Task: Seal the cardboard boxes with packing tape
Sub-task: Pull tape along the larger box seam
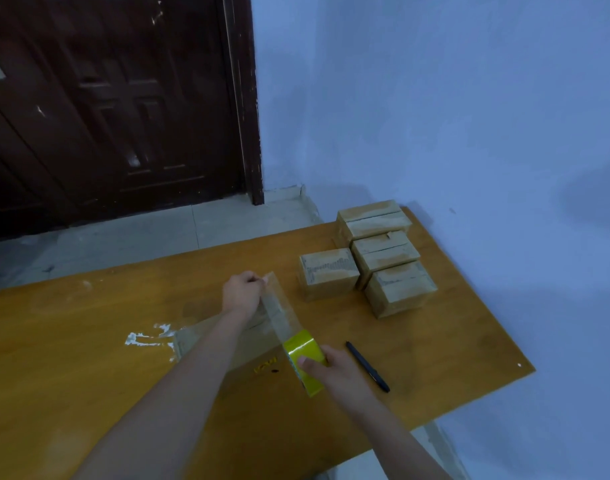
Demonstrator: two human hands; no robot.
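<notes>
Four boxes [366,258] sit grouped right of centre in the head view, on the far part of the table [89,323]: three in a row running toward the wall, one just left of them. A fifth box [220,344] lies at frame centre, under the left forearm and the stretched tape; blur hides its flaps, so the state of its seam cannot be told.

The left hand [243,294] pinches the free end of the strip [279,315] between thumb and fingers, just above centre. The right hand [334,370], lower centre, grips the roll [303,358], thumb across its yellow face and fingers behind. The clear strip runs taut between the two hands, over the fifth box.

A pen [367,366] lies on the table just right of the right hand, apart from it. A white scuff [147,337] marks the table to the left. A dark door [116,98] fills the upper left; a blue wall [435,98] fills the right.

Handling, by judgement:
- Strip: thin, limp and sticky on one face. Keep it taut or it is likely to fold onto itself. Hold only at the extreme end.
- Roll: light and rigid. Hold by the rim, leaving it free to turn as tape pays out.
- Boxes: small, probably light, so they may slide when tape is pressed down. Steady one by its side walls, not by the flaps, which could give under pressure.

The step in hand appears to be drawing out a length to lay along the fifth box.
</notes>
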